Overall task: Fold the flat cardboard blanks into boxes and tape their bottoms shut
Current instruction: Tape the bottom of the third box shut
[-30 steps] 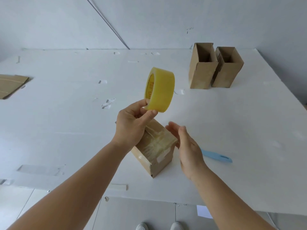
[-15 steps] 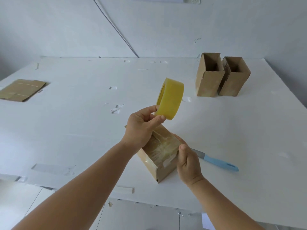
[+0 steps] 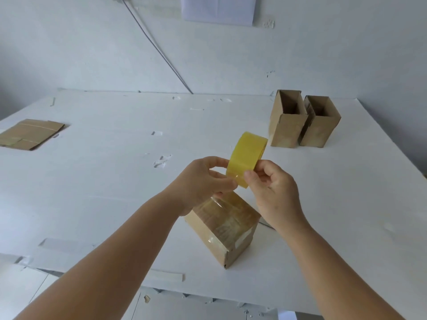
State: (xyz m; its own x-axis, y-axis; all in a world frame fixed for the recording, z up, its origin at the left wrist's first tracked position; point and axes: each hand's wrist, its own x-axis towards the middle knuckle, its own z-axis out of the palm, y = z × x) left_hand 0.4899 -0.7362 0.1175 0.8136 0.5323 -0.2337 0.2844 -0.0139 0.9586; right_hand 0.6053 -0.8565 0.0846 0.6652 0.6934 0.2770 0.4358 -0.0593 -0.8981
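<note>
A yellow roll of clear tape [image 3: 246, 159] is held up in the air over the white table [image 3: 115, 185]. My left hand [image 3: 203, 181] grips its lower left side. My right hand [image 3: 270, 185] pinches the roll's right edge with thumb and fingers. Just below the hands stands a small cardboard box [image 3: 227, 229] with its taped bottom facing up; neither hand touches it. A strip of clear tape seems to hang from the roll toward the box.
Two upright open cardboard boxes [image 3: 300, 121] stand at the back right. A flat cardboard blank [image 3: 30, 133] lies at the far left. Bits of tape stick to the table, and a strip [image 3: 166, 277] lies along its near edge. The knife is hidden behind my right forearm.
My right hand left the box and rose to pinch the tape roll. The roll stayed raised in my left hand. The view tilted up, showing more wall.
</note>
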